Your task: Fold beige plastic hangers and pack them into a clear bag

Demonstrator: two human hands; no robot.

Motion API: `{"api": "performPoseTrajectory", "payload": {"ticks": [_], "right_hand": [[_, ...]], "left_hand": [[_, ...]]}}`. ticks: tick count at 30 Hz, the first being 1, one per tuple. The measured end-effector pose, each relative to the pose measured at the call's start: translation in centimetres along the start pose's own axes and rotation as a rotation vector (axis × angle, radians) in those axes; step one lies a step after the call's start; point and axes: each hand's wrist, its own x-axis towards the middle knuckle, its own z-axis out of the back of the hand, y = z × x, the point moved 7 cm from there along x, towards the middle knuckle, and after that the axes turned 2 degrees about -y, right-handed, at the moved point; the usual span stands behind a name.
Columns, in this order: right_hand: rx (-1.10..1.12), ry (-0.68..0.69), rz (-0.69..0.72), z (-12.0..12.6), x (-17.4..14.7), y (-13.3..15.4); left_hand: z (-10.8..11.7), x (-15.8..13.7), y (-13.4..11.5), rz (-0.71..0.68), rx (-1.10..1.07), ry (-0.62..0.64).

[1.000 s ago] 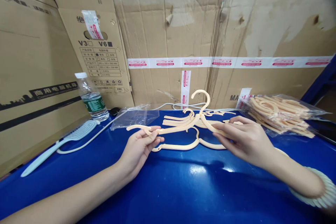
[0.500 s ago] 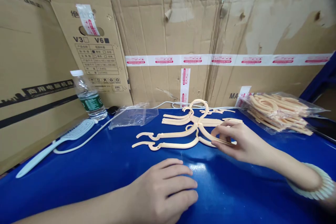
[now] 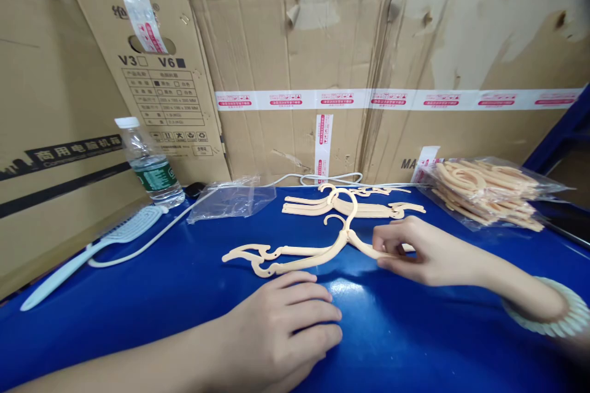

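My right hand (image 3: 424, 252) pinches the right arm of a pale peach clothes hanger (image 3: 318, 260). The hook of this hanger points up and away from me, and its left arm stretches toward my left hand. Just behind its left arm lies a second hanger (image 3: 299, 250) of the same kind, partly covered. My left hand (image 3: 286, 325) rests palm down on the blue table (image 3: 391, 338), fingers loosely stretched out, close to the held hanger but gripping nothing. Farther back, more peach hangers (image 3: 364, 207) lie folded or stacked.
On the right sits a clear bag full of peach hangers (image 3: 488, 187). To the left are a water bottle (image 3: 154, 175), a light blue hairbrush (image 3: 115, 236), a white cable (image 3: 142, 250) and a crumpled clear plastic bag (image 3: 233, 199). Cardboard (image 3: 286, 55) walls the back.
The held hanger has come down and nearer to me, its left arm now in front of the second hanger's. My left hand stays on the table. The view has shifted slightly.
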Motion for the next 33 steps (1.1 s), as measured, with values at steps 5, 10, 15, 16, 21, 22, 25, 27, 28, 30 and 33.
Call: {"api": "performPoseTrajectory", "payload": {"ticks": [5, 10, 15, 16, 21, 22, 25, 27, 28, 30, 33], "right_hand": [[-0.108, 0.071, 0.022, -0.5, -0.1, -0.1], [-0.167, 0.159, 0.035, -0.9, -0.1, -0.3], [-0.174, 0.168, 0.023, -0.8, 0.0, -0.6], [-0.174, 0.165, 0.018, -0.7, 0.0, -0.6], [-0.208, 0.141, -0.046, -0.4, 0.1, -1.1], [-0.222, 0.134, -0.072, -0.2, 0.1, -1.3], [-0.257, 0.138, -0.155, 0.0, 0.0, -1.8], [-0.277, 0.163, -0.200, 0.1, -0.1, -2.2], [-0.287, 0.179, -0.221, 0.2, -0.1, -2.4], [-0.302, 0.217, -0.256, 0.3, -0.3, -3.0], [-0.290, 0.265, -0.307, 0.7, -0.8, -4.0]], "left_hand": [[0.5, 0.5, -0.7, -0.082, 0.153, 0.050], [-0.3, 0.9, -1.8, -0.298, 0.651, 0.403], [0.0, 0.8, -1.0, -0.243, 0.761, 0.417], [0.0, 0.7, -0.9, -0.234, 0.770, 0.412], [0.3, 0.8, -0.6, -0.182, 0.816, 0.365], [0.4, 0.9, -0.5, -0.171, 0.827, 0.353], [0.8, 1.1, -0.3, -0.158, 0.860, 0.297], [1.1, 1.2, -0.2, -0.167, 0.884, 0.249], [1.1, 1.2, -0.2, -0.173, 0.894, 0.232], [1.3, 1.1, 0.0, -0.176, 0.911, 0.199], [1.9, 1.3, 0.5, -0.156, 0.948, 0.161]]}}
